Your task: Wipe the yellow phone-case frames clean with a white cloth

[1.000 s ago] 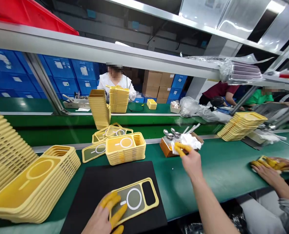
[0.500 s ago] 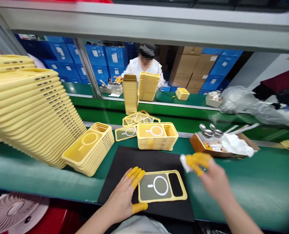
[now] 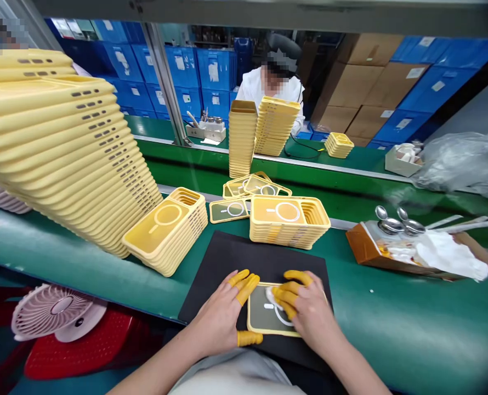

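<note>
A phone case (image 3: 260, 317) with a yellow frame, a smoky clear back and a white ring lies flat on a black mat (image 3: 236, 258). My left hand (image 3: 222, 310) braces its left end, fingers at the upper corner and thumb near the lower one. Pinched in my right hand (image 3: 310, 310) is a white wad of cloth or tissue (image 3: 270, 296), pressed onto the case's back over the ring. That hand covers the right part of the case. Yellow finger cots cover several fingertips on both hands.
Behind the mat stands a stack of yellow cases (image 3: 287, 233), with loose cases (image 3: 230, 209) beside it. Another stack (image 3: 162, 233) and a tall leaning one (image 3: 71, 153) rise at left. A cardboard tray (image 3: 361, 247) with metal dispensers sits right. A co-worker (image 3: 248, 82) sits opposite.
My right hand has come in from the right and brought the white wad down onto the case. My left hand stays at the case's left end. The camera view has shifted.
</note>
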### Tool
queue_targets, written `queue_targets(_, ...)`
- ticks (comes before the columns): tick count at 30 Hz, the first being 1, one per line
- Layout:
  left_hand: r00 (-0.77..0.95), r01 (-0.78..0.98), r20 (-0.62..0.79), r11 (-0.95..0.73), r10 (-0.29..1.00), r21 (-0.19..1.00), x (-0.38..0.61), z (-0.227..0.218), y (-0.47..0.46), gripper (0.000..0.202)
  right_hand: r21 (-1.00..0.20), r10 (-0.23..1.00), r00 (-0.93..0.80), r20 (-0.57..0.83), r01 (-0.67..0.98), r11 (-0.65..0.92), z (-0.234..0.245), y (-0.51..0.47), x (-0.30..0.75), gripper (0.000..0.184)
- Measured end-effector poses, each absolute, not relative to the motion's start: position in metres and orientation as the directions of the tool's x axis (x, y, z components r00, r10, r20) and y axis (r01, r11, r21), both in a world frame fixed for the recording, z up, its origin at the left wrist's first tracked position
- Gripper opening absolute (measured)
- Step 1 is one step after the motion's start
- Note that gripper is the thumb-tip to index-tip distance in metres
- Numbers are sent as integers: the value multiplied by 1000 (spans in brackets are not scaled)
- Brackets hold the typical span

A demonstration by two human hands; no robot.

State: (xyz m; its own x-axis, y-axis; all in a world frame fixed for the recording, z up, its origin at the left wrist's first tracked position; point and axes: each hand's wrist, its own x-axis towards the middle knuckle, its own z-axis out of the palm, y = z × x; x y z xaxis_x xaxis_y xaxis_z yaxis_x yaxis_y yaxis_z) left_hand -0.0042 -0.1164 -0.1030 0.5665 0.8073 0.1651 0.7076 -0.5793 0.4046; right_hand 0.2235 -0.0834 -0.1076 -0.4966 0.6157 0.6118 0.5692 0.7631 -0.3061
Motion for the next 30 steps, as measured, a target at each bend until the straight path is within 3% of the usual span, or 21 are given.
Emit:
queue_targets(6, 573, 711, 177, -593, 800, 378, -3, -102, -117, 89, -413, 537, -686, 490, 360, 837, -104, -87, 185, 27)
queue_targets(9, 567, 729, 154, -580, 809, 363, -2, -99, -118, 88, -390, 433, -809, 398, 278, 878, -99, -90, 202, 22)
queue_targets(11, 561, 739, 147, -573, 814, 355, -2, -98, -118, 89, -351, 431, -818, 381, 303, 886, -98, -90, 229, 21)
queue_targets(16, 574, 735, 147, -587, 805, 340, -1, -100, -117, 91, -189, 591, -623, 512, 590, 785, -104, -91, 274, 17)
queue_targets(20, 583, 736, 166, -604, 795, 307, 1, -103, -117, 87, -280, 666, -404, 627, 682, 676, -115, -99, 225, 14)
queue_targets(25, 584, 727, 187, -611, 790, 311, 0, -105, -117, 82, -309, 688, -340, 641, 706, 637, -120, -101, 208, 18)
queue_targets(27, 587, 729, 193, -617, 786, 297, 0, -105, -117, 83, -416, 770, -264, 581, 716, 560, -126, -100, 239, 15)
queue_targets(28, 595, 731, 189, -624, 781, 276, 0, -105, -118, 83, -534, 825, -203, 528, 676, 508, -130, -100, 256, 12)
queue_targets(30, 623, 734, 164, -644, 765, 215, 2, -104, -119, 82, -857, 925, 29, 379, 388, 339, -139, -97, 284, 11)
